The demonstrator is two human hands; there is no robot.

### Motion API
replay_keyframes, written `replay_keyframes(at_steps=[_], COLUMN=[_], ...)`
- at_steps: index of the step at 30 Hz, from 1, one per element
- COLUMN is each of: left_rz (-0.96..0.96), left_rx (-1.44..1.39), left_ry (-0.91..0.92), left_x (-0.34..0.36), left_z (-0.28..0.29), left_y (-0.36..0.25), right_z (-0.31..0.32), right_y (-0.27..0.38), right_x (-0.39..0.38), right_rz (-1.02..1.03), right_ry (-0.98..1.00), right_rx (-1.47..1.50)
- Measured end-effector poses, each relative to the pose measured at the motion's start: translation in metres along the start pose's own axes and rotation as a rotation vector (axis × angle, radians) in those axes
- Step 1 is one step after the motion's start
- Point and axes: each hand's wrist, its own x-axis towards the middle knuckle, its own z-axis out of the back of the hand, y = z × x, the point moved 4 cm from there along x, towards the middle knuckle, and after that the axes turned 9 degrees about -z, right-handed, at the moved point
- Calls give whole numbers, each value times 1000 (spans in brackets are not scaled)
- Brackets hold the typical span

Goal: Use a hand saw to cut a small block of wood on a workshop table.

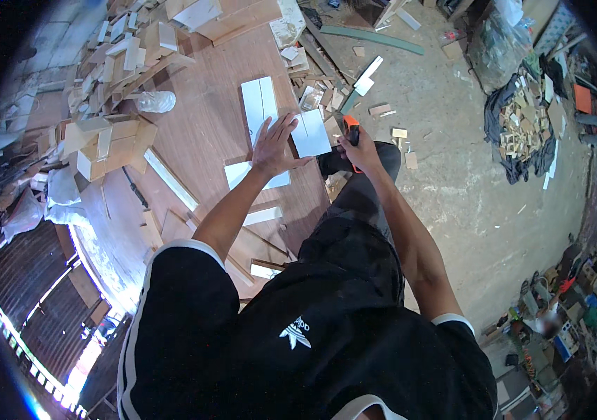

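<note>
My left hand presses down with fingers spread at the meeting of two white boards on the brown tabletop. The longer white board extends away from the fingertips and has a dark line along it. To the right, a squarish white board reaches the table's edge by my knee. Another white piece lies partly hidden below my left wrist. Just beyond the edge, my right hand is closed around an orange-and-black handled tool; its working end cannot be made out.
Small wooden box pieces crowd the table's left side near a clear plastic container. Wood strips lie nearer me. Offcuts litter the concrete floor, and a dark sack of wood scraps sits at right.
</note>
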Motion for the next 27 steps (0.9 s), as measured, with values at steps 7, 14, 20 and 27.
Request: replay_keyframes(at_steps=[7,14,20,27], left_rz=[41,62,-3,-23], left_rx=[42,-20,-9,-17], left_ry=[3,41,-91,-129], left_x=[-14,-10,-13,-14], left_z=[8,7,8,9], left_y=[5,3,5,4], right_z=[34,51,44,35], right_y=[101,164,184,185], right_x=[-133,-228,-261,-269], right_rz=[72,177,276,274], right_ry=[47,42,152,253], right_rx=[-199,-128,-59,-34])
